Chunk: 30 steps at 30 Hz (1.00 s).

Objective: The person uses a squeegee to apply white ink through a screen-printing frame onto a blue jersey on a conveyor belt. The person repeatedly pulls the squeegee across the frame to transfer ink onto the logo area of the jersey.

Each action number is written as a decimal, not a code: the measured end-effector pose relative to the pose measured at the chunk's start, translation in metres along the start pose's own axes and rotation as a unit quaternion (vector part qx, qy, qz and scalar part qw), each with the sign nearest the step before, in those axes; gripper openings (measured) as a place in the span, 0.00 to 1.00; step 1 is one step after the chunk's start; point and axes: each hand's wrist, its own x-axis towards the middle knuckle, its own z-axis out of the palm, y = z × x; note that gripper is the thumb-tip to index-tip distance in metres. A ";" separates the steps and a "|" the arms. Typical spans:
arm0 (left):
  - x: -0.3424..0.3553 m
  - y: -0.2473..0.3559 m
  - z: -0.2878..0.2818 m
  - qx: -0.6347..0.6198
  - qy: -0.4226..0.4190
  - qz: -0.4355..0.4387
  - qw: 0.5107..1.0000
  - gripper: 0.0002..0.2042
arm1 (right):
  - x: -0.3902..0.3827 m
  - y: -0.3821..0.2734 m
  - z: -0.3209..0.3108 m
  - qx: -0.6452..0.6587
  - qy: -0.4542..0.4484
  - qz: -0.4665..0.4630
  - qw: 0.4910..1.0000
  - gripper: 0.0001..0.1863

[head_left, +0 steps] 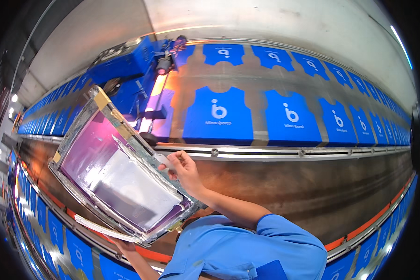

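A screen-printing frame (pixel 121 123) is tilted in front of me on the left. White ink lies over part of its purple mesh (pixel 86 149), and its rim is patched with tape and dried ink. My right hand (pixel 184 170) is closed at the frame's right edge, pinching a small whitish piece (pixel 164 162) whose kind I cannot make out. Below the near left edge, my left hand (pixel 121 244) holds a long squeegee (pixel 100 227) caked with white ink. The frame and squeegee hide most of the left fingers.
A long printing table with a metal rail (pixel 266 153) carries rows of blue shirt panels (pixel 218 114) with white prints. On it stands a blue machine (pixel 121 65) with a glowing lamp (pixel 158 84). Behind me is another table with an orange-red edge (pixel 354 238); brown floor (pixel 284 186) lies between.
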 end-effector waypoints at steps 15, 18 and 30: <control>0.048 -0.011 -0.029 0.100 0.074 0.048 0.991 0.45 | 0.080 0.110 0.003 -0.230 -0.113 0.051 0.965 0.20; 0.048 -0.014 -0.014 0.117 0.100 0.051 0.987 0.44 | 0.081 0.114 0.008 -0.226 -0.102 0.032 0.968 0.16; 0.070 -0.014 -0.031 0.120 0.173 0.007 0.978 0.47 | 0.088 0.112 0.012 -0.263 -0.117 0.030 0.957 0.17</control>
